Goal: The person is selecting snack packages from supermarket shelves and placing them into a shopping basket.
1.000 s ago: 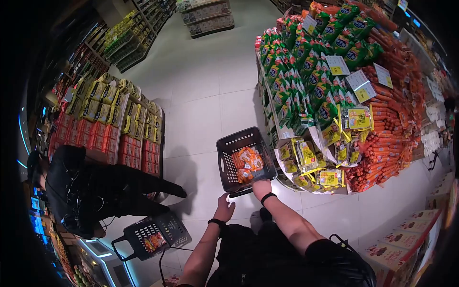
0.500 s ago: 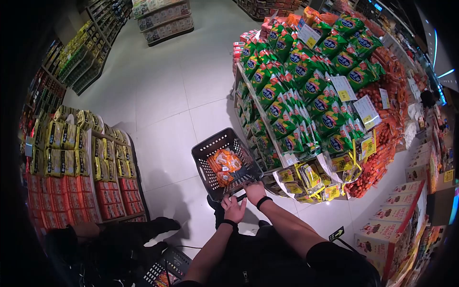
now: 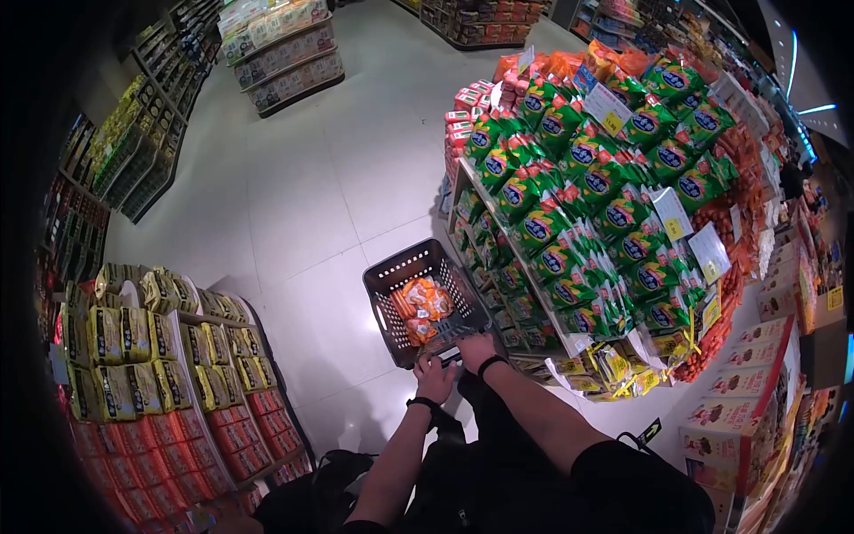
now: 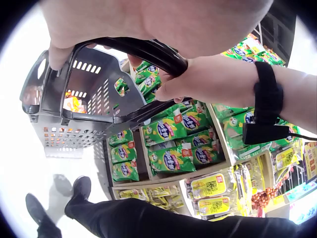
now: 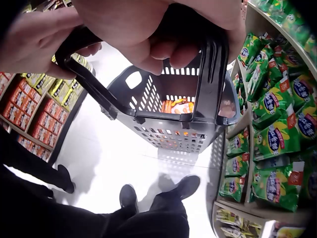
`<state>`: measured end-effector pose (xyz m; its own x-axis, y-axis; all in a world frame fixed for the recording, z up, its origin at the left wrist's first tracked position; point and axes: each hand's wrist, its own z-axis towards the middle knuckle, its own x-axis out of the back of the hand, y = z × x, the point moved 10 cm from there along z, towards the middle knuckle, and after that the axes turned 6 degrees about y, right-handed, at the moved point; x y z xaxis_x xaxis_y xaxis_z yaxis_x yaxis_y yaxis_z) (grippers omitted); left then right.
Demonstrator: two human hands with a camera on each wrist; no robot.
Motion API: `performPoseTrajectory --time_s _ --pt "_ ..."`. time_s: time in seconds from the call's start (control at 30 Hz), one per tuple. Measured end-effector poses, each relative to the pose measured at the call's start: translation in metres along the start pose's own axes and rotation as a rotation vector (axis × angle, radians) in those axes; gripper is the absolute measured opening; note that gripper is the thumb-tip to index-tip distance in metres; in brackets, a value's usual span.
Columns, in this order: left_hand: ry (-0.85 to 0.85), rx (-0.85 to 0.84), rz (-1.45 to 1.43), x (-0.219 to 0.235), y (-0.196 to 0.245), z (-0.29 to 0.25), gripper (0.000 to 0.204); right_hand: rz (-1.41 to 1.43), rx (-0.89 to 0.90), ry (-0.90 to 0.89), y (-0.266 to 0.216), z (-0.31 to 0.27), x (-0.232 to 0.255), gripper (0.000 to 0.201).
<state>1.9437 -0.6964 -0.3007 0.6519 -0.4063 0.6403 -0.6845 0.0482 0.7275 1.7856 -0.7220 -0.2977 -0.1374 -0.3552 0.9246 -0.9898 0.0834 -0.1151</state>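
Note:
A dark grey shopping basket (image 3: 384, 331) is in front of the body in the head view, with orange-and-white packages (image 3: 422, 301) inside. My right hand (image 3: 476, 349) grips its black handle (image 5: 101, 91), fingers curled under the bar in the right wrist view. Beside it, my left hand (image 3: 435, 379) holds the handle near its left corner, with fingertips showing past the bar in the right wrist view. Seen from the left wrist, the left palm (image 4: 148, 20) covers the top of the picture and hides part of the handle.
On the right stands a large display of green bags (image 3: 569, 258), with yellow packs (image 3: 614, 365) at its near end. Stacked yellow and red packs fill a shelf (image 3: 178, 383) on the left. Red-and-white boxes (image 3: 734, 392) stand at the right. Another person's dark-clothed leg (image 5: 37, 166) shows behind.
My left hand has come from beside the handle onto it. The view has turned, the basket now shows closer along the green-bag display, and the other person with a basket has mostly left the head view.

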Motion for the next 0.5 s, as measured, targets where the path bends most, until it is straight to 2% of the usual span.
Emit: performPoseTrajectory --time_s 0.07,0.1,0.13,0.2,0.27,0.3,0.33,0.43,0.47,0.5 --pt "0.022 -0.019 -0.012 0.026 -0.002 0.029 0.059 0.018 -0.004 0.041 -0.008 0.031 0.003 0.029" --pt "0.003 -0.005 -0.018 0.040 0.000 0.043 0.053 0.077 -0.027 0.052 -0.021 0.034 0.047 0.026" --pt "0.050 -0.020 0.011 0.050 -0.007 0.058 0.049 0.111 -0.002 0.096 -0.024 0.053 0.044 0.028" --pt "0.042 -0.037 0.041 0.068 -0.017 0.089 0.048 0.222 0.047 0.147 -0.032 0.087 0.040 0.029" --pt "0.047 -0.083 0.085 0.088 -0.023 0.118 0.044 0.248 0.084 0.207 -0.043 0.106 0.075 0.029" --pt "0.032 -0.066 0.091 0.095 -0.027 0.131 0.044 0.284 0.089 0.282 -0.044 0.122 0.068 0.028" --pt "0.016 -0.081 0.121 0.100 -0.032 0.146 0.043 0.264 0.046 0.144 -0.046 0.132 0.078 0.025" --pt "0.005 -0.099 0.124 0.107 -0.037 0.184 0.035 0.299 0.111 0.219 -0.042 0.174 0.058 0.024" --pt "0.017 -0.102 0.137 0.110 -0.039 0.196 0.034 0.283 0.100 0.154 -0.040 0.182 0.073 0.027" --pt "0.011 -0.106 0.131 0.114 -0.040 0.210 0.034 0.312 0.098 0.172 -0.036 0.194 0.076 0.029"
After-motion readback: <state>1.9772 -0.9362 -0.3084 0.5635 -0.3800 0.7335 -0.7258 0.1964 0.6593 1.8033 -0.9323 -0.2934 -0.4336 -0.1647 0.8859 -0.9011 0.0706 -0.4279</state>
